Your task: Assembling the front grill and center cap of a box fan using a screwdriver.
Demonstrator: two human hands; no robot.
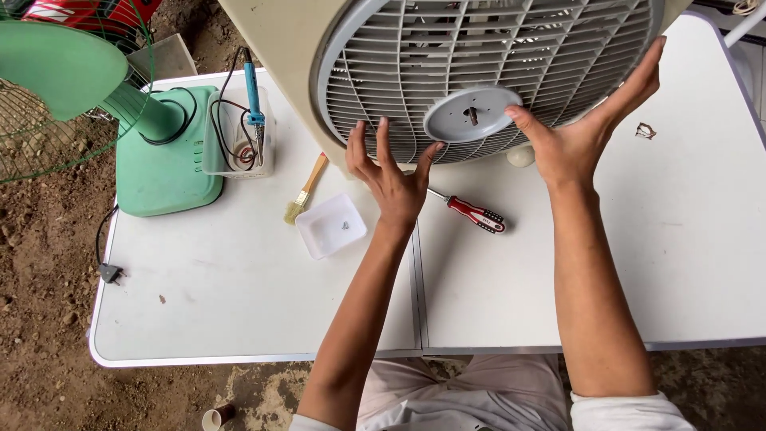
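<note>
Box fan (487, 56) stood tilted at the table's (239, 303) far edge. I had left hand (391, 179) and right hand (586, 128) spread open, flat on its grille, gripping nothing. Looked light, bulky, thin slats flex; better taken by the frame. Screwdriver (475, 213), brush (303, 195) and white tray (330, 226) lay underneath, in the way.

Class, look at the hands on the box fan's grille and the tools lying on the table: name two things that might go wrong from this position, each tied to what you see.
1. The box fan stands tilted on the table, steadied only by the spread left hand and right hand; neither has a firm grip, so it may slip.
2. The red-handled screwdriver and small white tray lie just below the fan; a slipping fan could knock them off.
</note>
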